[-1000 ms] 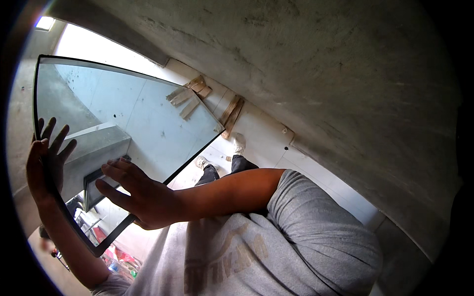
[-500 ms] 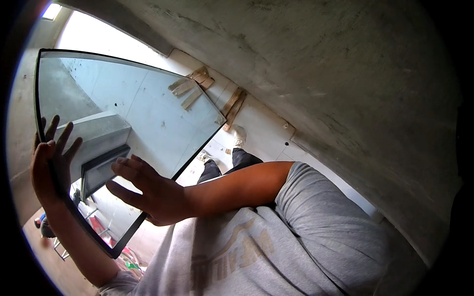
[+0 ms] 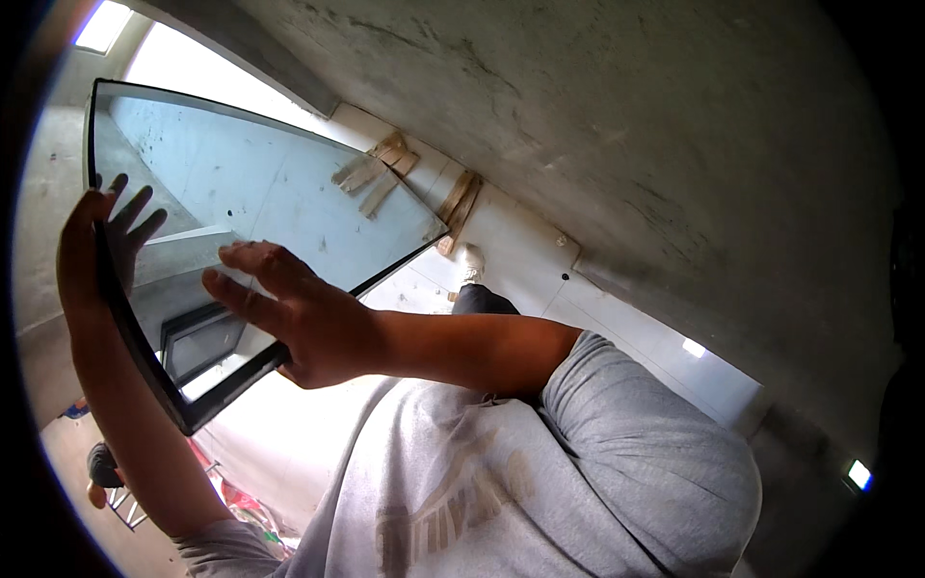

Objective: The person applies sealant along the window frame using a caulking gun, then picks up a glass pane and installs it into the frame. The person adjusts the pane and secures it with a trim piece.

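Note:
A large glass pane (image 3: 289, 183) with a black edge is held up, tilted, in front of me. My left hand (image 3: 85, 226) grips its left edge; finger shapes show within the glass, and I cannot tell whether they are seen through it or mirrored. At the lower edge is my right hand (image 3: 308, 318), holding the pane with its fingers stretched over the near face; its thumb is not clearly visible. A dark rectangular frame (image 3: 198, 342) also appears within the glass.
A rough grey concrete wall (image 3: 626, 144) rises on the right. Brown flat strips (image 3: 458, 202) lie on the pale floor near my shoe (image 3: 469, 260). At lower left are another person (image 3: 101, 467), metal legs (image 3: 125, 506) and red-and-white plastic (image 3: 246, 506).
The pane's lower corner has risen and shifted a little left. Both my hands have moved up with the pane. Less of my legs shows below it.

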A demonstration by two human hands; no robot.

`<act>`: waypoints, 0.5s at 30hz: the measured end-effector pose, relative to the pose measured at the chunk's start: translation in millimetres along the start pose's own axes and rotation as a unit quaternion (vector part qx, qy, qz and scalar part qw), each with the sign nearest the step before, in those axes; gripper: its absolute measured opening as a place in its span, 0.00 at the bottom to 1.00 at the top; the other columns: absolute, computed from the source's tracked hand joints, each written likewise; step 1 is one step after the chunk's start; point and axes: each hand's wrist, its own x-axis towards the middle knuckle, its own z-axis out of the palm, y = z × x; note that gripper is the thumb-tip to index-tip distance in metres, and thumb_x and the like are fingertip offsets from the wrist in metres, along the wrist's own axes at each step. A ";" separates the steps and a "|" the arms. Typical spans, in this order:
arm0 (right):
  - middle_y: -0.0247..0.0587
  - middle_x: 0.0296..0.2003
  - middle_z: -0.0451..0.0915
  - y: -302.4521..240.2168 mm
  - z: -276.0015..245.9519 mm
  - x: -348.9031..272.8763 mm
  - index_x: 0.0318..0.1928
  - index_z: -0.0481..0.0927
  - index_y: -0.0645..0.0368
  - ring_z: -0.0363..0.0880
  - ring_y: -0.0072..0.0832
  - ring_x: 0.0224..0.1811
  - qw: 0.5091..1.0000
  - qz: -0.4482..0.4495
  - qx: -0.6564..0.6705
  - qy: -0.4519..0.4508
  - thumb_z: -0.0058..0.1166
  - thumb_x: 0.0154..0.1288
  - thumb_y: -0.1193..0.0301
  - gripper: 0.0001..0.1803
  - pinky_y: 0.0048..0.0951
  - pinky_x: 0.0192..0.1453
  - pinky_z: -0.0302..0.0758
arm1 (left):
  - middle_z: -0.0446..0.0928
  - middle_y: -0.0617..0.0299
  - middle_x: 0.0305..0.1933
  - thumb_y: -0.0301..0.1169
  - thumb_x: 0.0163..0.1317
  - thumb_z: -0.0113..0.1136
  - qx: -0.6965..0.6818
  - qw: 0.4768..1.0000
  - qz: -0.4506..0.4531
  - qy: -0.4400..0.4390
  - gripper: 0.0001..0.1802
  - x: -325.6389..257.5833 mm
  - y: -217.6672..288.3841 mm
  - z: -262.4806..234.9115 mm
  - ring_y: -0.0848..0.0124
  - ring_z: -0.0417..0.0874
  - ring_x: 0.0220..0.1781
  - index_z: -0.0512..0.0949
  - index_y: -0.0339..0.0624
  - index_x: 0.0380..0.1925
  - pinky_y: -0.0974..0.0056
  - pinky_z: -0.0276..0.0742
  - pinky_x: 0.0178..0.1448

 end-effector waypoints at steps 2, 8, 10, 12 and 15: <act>0.66 0.69 0.60 -5.8 -3.7 1.8 0.75 0.59 0.64 0.61 0.58 0.72 0.999 0.016 -0.031 -0.008 0.69 0.41 0.80 0.55 0.50 0.76 0.63 | 0.53 0.34 0.76 0.35 0.60 0.62 0.000 1.000 -0.007 -0.011 0.44 -1.1 5.7 10.7 0.37 0.63 0.75 0.52 0.24 0.70 0.37 0.70 0.72; 0.62 0.70 0.59 -13.7 -4.6 -7.9 0.77 0.56 0.59 0.60 0.55 0.73 0.999 0.027 -0.038 -0.015 0.70 0.46 0.80 0.56 0.48 0.75 0.65 | 0.58 0.37 0.74 0.38 0.61 0.66 -0.045 0.999 -0.028 -0.001 0.33 4.9 -0.5 -0.8 0.37 0.67 0.72 0.64 0.31 0.59 0.36 0.74 0.69; 0.63 0.70 0.60 -13.8 -3.7 -10.3 0.77 0.57 0.60 0.61 0.55 0.73 0.999 0.021 -0.038 -0.013 0.69 0.47 0.80 0.55 0.48 0.75 0.66 | 0.57 0.37 0.74 0.36 0.61 0.65 -0.051 0.998 -0.035 -0.012 0.36 5.4 0.1 -4.4 0.37 0.67 0.72 0.61 0.29 0.63 0.36 0.74 0.69; 0.63 0.70 0.60 -13.9 -0.3 -13.2 0.77 0.57 0.60 0.61 0.55 0.73 0.999 0.020 -0.033 -0.005 0.68 0.46 0.81 0.55 0.48 0.75 0.65 | 0.57 0.37 0.74 0.35 0.60 0.64 -0.043 0.998 -0.036 -0.005 0.39 2.2 1.0 -1.3 0.37 0.67 0.72 0.58 0.28 0.66 0.36 0.74 0.69; 0.63 0.70 0.59 -13.3 4.0 -16.5 0.77 0.57 0.61 0.60 0.55 0.73 0.999 0.017 -0.028 -0.002 0.67 0.44 0.81 0.56 0.48 0.75 0.64 | 0.57 0.36 0.74 0.35 0.61 0.62 -0.031 0.999 -0.022 0.016 0.41 -8.4 1.3 6.3 0.36 0.66 0.72 0.55 0.27 0.68 0.36 0.74 0.69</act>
